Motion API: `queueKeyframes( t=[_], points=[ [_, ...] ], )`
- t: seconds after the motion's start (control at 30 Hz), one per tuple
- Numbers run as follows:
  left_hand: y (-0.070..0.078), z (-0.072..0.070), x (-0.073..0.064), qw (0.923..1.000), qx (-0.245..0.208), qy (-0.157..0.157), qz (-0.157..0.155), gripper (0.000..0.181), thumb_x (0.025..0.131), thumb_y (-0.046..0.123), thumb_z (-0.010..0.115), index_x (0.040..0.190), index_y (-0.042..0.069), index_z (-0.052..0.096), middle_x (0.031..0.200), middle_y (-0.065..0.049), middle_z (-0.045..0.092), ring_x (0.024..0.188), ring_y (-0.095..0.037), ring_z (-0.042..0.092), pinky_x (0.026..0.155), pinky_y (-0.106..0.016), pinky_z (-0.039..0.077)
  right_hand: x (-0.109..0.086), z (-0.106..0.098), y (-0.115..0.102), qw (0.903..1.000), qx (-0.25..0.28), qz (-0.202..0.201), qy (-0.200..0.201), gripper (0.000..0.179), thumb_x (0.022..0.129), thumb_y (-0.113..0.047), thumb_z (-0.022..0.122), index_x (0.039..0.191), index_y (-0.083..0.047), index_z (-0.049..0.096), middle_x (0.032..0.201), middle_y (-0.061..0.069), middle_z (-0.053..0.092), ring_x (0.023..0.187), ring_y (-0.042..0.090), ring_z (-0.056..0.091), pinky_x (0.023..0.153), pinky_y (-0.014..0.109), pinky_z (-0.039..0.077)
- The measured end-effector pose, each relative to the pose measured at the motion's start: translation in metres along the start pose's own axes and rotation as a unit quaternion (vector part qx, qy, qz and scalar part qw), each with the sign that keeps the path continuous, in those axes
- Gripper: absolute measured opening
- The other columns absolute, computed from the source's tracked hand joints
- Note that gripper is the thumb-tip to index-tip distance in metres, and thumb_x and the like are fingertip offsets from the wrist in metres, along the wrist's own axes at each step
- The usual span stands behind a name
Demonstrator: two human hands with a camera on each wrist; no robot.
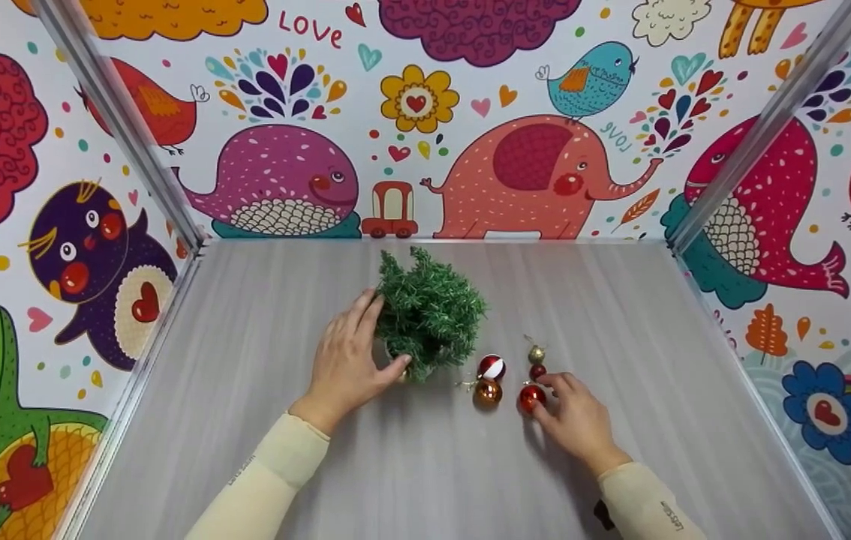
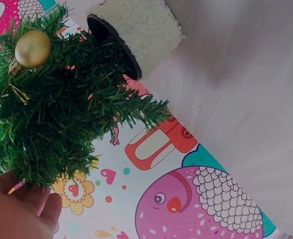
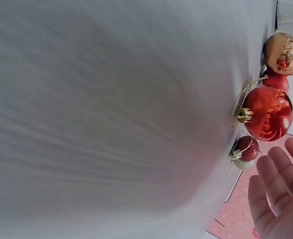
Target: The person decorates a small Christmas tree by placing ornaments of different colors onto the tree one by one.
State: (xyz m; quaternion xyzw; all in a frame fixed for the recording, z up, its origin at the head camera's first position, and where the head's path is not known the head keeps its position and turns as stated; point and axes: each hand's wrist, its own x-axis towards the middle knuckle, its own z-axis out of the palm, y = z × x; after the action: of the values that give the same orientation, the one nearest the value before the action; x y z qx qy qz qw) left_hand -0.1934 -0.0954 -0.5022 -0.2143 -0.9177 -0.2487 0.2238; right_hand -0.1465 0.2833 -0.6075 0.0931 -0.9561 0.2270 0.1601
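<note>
Closest to the camera, a pair of cream sleeves (image 1: 254,480) with small dark lettering covers both forearms, and something dark shows at the edge of the right cuff. The left hand (image 1: 343,360) is open, its fingers spread and gently bent; they touch the foliage of a small artificial Christmas tree (image 1: 433,315), while the thumb reaches along the tree's near side. The tree is just to the right of this hand, leaning over the gap between thumb and fingers. Its white fleecy base (image 2: 141,32) has a dark rim, and a matte gold bauble (image 2: 33,49) hangs among the branches on the side near the thumb.

The right hand (image 1: 579,420) is open as well, fingers loosely extended, with forefinger and thumb at either side of a shiny red bauble (image 1: 530,398); whether they press on it I cannot tell. Just beyond these fingertips are a small dark red glitter bauble (image 1: 537,372) and, past it, a small pale gold glitter bauble (image 1: 536,355), close together. Between the two hands, nearer the right one, a red-and-white bauble (image 1: 492,367) sits right beside a copper-coloured bauble (image 1: 488,394). Under both hands spreads a grey wood-grain tabletop (image 1: 395,480), and ahead of them rises a wall panel (image 1: 463,90) printed with a purple whale and a coral elephant.
</note>
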Motion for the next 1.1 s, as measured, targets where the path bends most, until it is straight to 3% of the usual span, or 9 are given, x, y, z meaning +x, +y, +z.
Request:
queueKeyframes(
  t=[0.37,0.83,1.1],
  points=[
    [-0.001,-0.002,0.0,0.9999,0.009,-0.011,0.006,0.086,0.08,0.053,0.074,0.145,0.002,0.047,0.154,-0.015,0.037,0.129,-0.038,0.048,0.106,-0.055,0.036,0.0,-0.001,0.0,0.9992,0.016,-0.023,-0.03,0.035,0.078,-0.018,0.08,0.111,-0.016,0.07,0.106,-0.002,0.063,0.084,0.017,0.063,0.068,0.041,0.054],
    [-0.007,-0.005,0.001,0.9995,0.012,-0.023,0.018,0.088,0.081,0.054,0.073,0.146,0.002,0.046,0.156,-0.015,0.035,0.132,-0.035,0.046,0.107,-0.053,0.036,0.002,-0.001,0.008,0.9902,0.114,0.057,-0.058,0.033,0.08,-0.009,0.083,0.11,-0.008,0.069,0.102,0.005,0.068,0.086,0.018,0.068,0.079,0.039,0.056],
    [-0.01,-0.008,0.003,0.9985,0.015,-0.041,0.032,0.087,0.08,0.052,0.074,0.146,0.002,0.045,0.156,-0.015,0.035,0.136,-0.034,0.042,0.108,-0.051,0.035,0.001,-0.002,0.01,0.9868,0.134,0.067,-0.061,0.032,0.08,-0.008,0.082,0.109,-0.009,0.069,0.1,0.003,0.07,0.084,0.015,0.07,0.077,0.037,0.057]
  ],
)
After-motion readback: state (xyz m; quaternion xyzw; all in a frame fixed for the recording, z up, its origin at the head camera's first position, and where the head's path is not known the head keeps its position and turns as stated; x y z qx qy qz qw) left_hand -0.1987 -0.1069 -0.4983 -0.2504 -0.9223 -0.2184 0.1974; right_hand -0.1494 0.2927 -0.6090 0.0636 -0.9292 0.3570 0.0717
